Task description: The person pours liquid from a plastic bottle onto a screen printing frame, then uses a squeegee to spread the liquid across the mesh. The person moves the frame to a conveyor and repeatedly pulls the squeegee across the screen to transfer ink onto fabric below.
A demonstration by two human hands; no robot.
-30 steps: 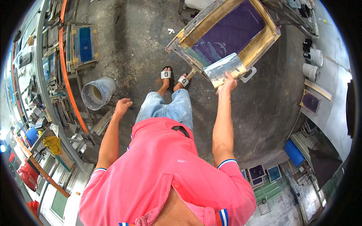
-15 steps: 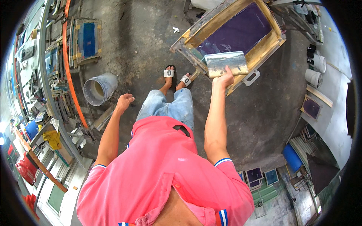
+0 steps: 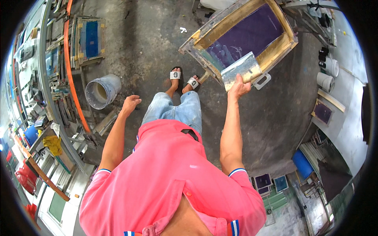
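My right hand [image 3: 238, 87] grips a wide silvery metal scoop coater [image 3: 243, 70] by its near edge, which is smeared pale yellow. The coater is tilted and overlaps the near corner of a wooden-framed printing screen [image 3: 191, 46] with dark purple mesh; whether they touch I cannot tell. Its far end is over the mesh. My left hand [image 3: 131, 104] hangs beside my thigh, fingers loosely apart, with nothing in it. Nearest to that hand stands a dirty whitish bucket [image 3: 113, 87].
A white handle [image 3: 262, 81] shows beside the screen's near side. Along the left runs a rack with an orange rail [image 3: 73, 84] and stacked frames. White tubs [image 3: 326, 81] stand at the right wall. Small white scraps [image 3: 183, 30] lie on the stained floor.
My right hand has moved slightly right and nearer, turning the scoop coater so its left end swings nearer and it lies at a slant. My left hand has barely shifted.
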